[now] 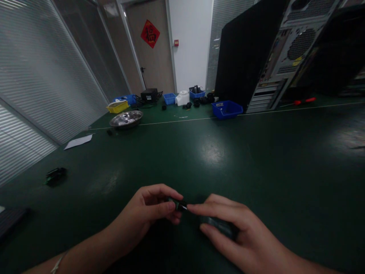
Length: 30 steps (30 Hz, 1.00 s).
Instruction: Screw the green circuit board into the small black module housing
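Observation:
My left hand (155, 207) pinches a small dark part (179, 206) between thumb and fingers, low in the middle of the view. Just to its right, my right hand (235, 224) is wrapped round a dark, bluish-grey tool handle (218, 224), its index finger stretched along the front. A thin bright shaft (184, 207) shows between the two hands and reaches the small part. Blur and the fingers hide the part's details and the exact contact.
On the green table (171, 156), a black-and-green piece (56, 175) lies left. Farther back stand a metal bowl (126, 118), a yellow tray (118, 107), a blue bin (227, 109) and a large computer case (251, 49). A red-handled tool (305, 101) lies back right.

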Available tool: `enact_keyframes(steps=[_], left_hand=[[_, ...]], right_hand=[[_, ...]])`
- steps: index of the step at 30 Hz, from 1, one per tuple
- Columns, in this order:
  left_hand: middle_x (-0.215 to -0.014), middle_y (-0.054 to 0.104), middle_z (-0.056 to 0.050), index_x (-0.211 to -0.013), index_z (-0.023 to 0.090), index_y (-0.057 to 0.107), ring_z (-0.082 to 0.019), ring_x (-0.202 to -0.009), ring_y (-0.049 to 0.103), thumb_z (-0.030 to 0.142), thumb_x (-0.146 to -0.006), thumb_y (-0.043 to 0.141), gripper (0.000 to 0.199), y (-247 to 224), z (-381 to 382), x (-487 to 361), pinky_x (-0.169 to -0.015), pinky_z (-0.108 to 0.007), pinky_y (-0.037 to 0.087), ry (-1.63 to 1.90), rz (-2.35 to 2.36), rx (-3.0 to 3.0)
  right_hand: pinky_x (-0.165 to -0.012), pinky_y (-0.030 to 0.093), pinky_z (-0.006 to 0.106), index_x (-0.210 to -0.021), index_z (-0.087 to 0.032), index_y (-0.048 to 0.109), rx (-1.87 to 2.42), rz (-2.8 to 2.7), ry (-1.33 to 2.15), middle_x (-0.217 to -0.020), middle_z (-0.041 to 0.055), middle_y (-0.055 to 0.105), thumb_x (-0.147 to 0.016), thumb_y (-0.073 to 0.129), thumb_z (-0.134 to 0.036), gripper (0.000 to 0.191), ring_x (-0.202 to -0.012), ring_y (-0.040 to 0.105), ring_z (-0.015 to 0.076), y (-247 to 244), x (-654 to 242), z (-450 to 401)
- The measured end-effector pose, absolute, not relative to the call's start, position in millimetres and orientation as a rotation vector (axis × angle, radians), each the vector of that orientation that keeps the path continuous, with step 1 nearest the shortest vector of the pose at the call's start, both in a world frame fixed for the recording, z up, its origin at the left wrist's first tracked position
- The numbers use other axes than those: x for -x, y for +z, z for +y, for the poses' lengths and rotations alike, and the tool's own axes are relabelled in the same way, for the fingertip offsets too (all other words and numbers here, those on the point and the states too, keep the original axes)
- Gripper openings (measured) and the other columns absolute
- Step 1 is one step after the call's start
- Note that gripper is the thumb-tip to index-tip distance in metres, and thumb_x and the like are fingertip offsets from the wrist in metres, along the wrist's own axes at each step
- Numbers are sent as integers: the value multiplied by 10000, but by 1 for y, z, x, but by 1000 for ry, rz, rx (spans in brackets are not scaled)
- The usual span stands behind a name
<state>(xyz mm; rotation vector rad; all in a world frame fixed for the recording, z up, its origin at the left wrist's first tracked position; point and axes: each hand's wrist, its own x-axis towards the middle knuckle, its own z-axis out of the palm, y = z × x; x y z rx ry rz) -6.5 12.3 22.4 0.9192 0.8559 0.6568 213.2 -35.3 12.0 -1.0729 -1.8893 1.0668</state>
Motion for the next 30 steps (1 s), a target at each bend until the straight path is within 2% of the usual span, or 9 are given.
enact_keyframes(steps=[4, 6, 8, 10, 13, 21, 26, 30], left_hand=[[-832, 677, -34, -1024, 156, 647, -141, -730, 642, 169, -751, 735, 287, 21, 14, 6, -701, -260, 500, 709, 826, -921], [-908, 680, -41, -1077, 178, 584, -169, -828, 660, 169, -764, 726, 343, 19, 15, 7, -797, -300, 500, 742, 819, -903], [-962, 688, -69, -1033, 173, 546, -197, -942, 656, 176, -787, 706, 293, 18, 17, 8, -915, -343, 459, 750, 832, -875], [-974, 692, -88, -966, 166, 525, -207, -981, 648, 183, -791, 701, 248, 17, 17, 9, -968, -364, 423, 749, 861, -858], [-968, 684, -80, -936, 166, 541, -189, -934, 641, 190, -776, 712, 236, 18, 18, 9, -923, -341, 436, 739, 924, -900], [-977, 632, -56, -1153, 201, 641, -143, -781, 517, 338, -842, 637, 340, 19, 16, 10, -712, -266, 410, 651, 990, -1230], [-1041, 607, -48, -1251, 262, 597, -142, -773, 492, 379, -895, 545, 378, 23, 11, 10, -687, -253, 391, 552, 1016, -1421], [-1025, 593, -60, -1213, 252, 631, -169, -822, 508, 379, -916, 497, 351, 26, 7, 9, -714, -260, 396, 560, 998, -1540]], right_hand=[[-729, 506, 234, -1167, -243, 658, 1069, -1893, 1036, -929, 50, 664, -877, 542, -158, 324, -824, 633, 136, 11, -213, -36], [-738, 511, 235, -1162, -254, 662, 1094, -1880, 1009, -940, 50, 673, -877, 551, -174, 316, -842, 638, 144, 11, -213, -36], [-728, 518, 231, -1156, -267, 667, 1117, -1852, 978, -940, 47, 682, -871, 564, -188, 313, -841, 644, 150, 11, -212, -37], [-702, 525, 224, -1150, -277, 672, 1126, -1822, 952, -936, 45, 690, -859, 579, -197, 316, -819, 649, 153, 12, -211, -38], [-680, 535, 226, -1145, -281, 676, 1137, -1817, 936, -938, 45, 697, -856, 587, -216, 309, -807, 654, 159, 13, -210, -38], [-656, 537, 224, -1139, -278, 679, 1147, -1818, 914, -993, 49, 706, -866, 582, -234, 294, -828, 666, 164, 12, -211, -37], [-665, 541, 233, -1150, -288, 671, 1150, -1809, 909, -955, 44, 706, -862, 591, -235, 304, -803, 661, 163, 11, -213, -38], [-685, 536, 233, -1157, -273, 670, 1150, -1837, 920, -944, 51, 696, -873, 573, -234, 302, -818, 654, 159, 11, -213, -38]])
